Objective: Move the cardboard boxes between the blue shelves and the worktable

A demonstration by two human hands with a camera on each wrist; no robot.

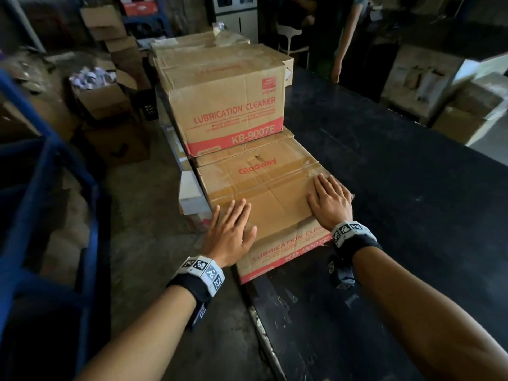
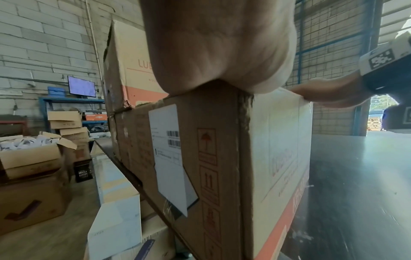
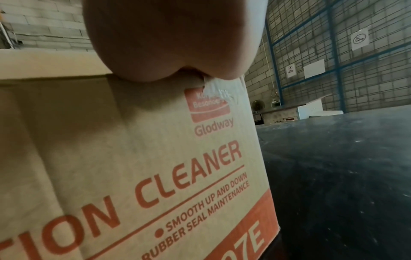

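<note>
A cardboard box [image 1: 264, 188] printed "LUBRICATION CLEANER" sits on the black worktable [image 1: 398, 188] at its left edge. My left hand [image 1: 229, 229] lies flat on the box's near left top corner, fingers straight. My right hand [image 1: 330, 200] lies flat on the near right top edge. A taller stack of like boxes [image 1: 228, 105] stands right behind it. In the left wrist view my palm [image 2: 222, 47] presses the box's top corner [image 2: 222, 140]; in the right wrist view the heel of my hand [image 3: 173, 38] rests on the box's front top edge [image 3: 155, 158].
The blue shelf frame [image 1: 49, 188] stands at the left, with open cartons [image 1: 101, 97] on the floor behind it. White flat boxes [image 1: 192, 193] lie beside the table's left edge. A person [image 1: 338, 37] stands at the table's far end. More boxes [image 1: 467, 111] are at the right.
</note>
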